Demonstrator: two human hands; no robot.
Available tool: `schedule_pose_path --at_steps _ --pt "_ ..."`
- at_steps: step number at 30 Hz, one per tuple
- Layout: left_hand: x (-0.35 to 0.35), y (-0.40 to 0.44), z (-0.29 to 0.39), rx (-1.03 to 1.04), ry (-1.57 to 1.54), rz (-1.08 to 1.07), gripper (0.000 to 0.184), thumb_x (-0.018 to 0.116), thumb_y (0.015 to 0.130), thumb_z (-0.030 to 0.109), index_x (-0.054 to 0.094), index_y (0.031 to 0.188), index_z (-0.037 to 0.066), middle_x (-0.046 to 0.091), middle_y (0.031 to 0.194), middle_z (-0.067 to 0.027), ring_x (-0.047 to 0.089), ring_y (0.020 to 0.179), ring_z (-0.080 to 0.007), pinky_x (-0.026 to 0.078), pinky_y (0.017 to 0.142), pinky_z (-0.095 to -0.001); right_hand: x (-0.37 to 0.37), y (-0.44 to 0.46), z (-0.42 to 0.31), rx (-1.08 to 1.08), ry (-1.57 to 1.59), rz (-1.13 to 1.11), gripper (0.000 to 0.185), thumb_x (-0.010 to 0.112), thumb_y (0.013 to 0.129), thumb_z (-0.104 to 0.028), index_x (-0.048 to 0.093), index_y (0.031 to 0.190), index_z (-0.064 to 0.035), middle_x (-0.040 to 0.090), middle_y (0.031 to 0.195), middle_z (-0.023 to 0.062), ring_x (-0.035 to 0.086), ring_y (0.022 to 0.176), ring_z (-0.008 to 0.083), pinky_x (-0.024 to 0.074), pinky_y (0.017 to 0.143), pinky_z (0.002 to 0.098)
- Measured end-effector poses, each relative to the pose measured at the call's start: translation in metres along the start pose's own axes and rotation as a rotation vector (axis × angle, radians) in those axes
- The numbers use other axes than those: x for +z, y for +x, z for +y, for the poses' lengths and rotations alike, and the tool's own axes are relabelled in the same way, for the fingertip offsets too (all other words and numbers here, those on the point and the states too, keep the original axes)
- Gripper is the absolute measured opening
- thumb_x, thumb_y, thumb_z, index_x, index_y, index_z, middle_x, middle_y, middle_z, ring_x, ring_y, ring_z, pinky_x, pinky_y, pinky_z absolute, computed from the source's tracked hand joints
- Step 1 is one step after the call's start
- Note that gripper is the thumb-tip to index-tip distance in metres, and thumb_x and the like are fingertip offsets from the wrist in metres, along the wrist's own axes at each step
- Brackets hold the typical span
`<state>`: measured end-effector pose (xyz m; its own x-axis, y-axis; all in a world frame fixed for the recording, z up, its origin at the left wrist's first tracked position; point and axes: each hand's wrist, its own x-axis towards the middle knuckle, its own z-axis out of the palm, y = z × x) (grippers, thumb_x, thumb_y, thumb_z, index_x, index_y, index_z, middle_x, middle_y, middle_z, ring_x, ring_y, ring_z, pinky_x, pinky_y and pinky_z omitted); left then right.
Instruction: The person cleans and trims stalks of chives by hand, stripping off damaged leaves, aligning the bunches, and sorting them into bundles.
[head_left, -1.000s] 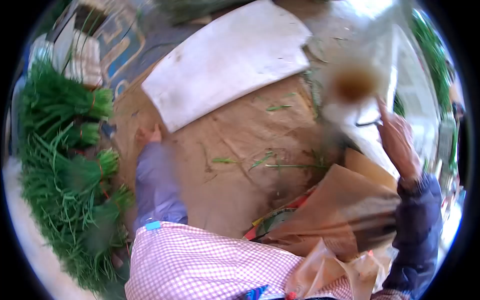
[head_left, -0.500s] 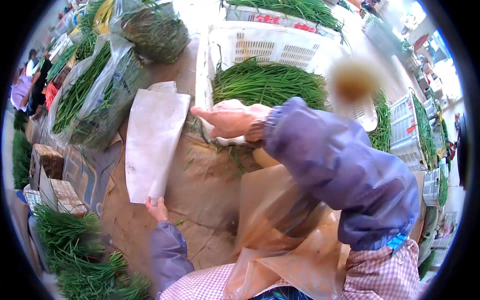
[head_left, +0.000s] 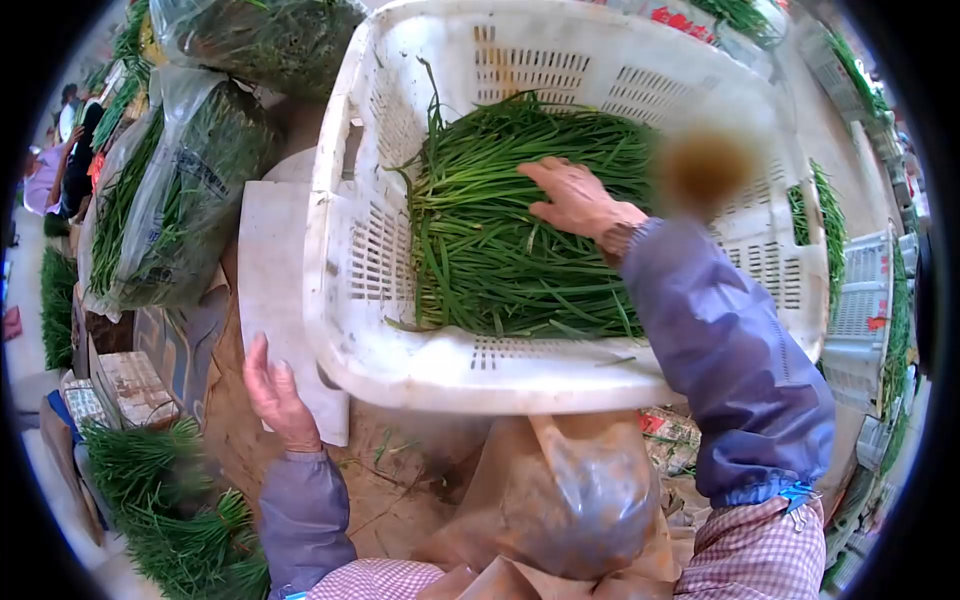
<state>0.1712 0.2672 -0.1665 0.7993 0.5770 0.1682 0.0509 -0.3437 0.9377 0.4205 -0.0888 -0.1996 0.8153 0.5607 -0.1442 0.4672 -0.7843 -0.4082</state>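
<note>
So the right hand [head_left: 575, 198] is on or just above the long greens [head_left: 525, 275] in the white crate [head_left: 500, 392], fingers spread loose. Left hand [head_left: 278, 395] is near left, fingers open too, just beside the white board [head_left: 275, 250], can't tell if touching. 2 plastic bags [head_left: 215, 180] of greens sit far left.

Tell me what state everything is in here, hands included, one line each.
Left hand: open, nothing visibly held.
Right hand: open, palm down at the greens.
White crate: open-topped, partly filled.
Greens in the crate: loosely layered.
White sheet: flat, partly hidden by the crate.
Clear bag at left: filled with greens.
Brown plastic: crumpled.
</note>
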Motion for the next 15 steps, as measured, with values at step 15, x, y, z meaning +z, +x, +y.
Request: schedule_pose_path --at_steps 15 --pt "0.065 0.024 0.084 0.162 0.254 -0.357 0.047 0.049 0.07 -0.001 0.054 0.117 -0.001 0.04 0.132 -0.027 0.032 0.132 -0.0356 0.026 0.107 -0.0433 0.046 0.103 0.012 -0.054 -0.274 -0.285 0.085 0.076 0.067 -0.035 0.035 0.134 -0.0041 0.036 0.137 0.0211 0.028 0.132 0.0387 0.0221 0.106 0.0594"
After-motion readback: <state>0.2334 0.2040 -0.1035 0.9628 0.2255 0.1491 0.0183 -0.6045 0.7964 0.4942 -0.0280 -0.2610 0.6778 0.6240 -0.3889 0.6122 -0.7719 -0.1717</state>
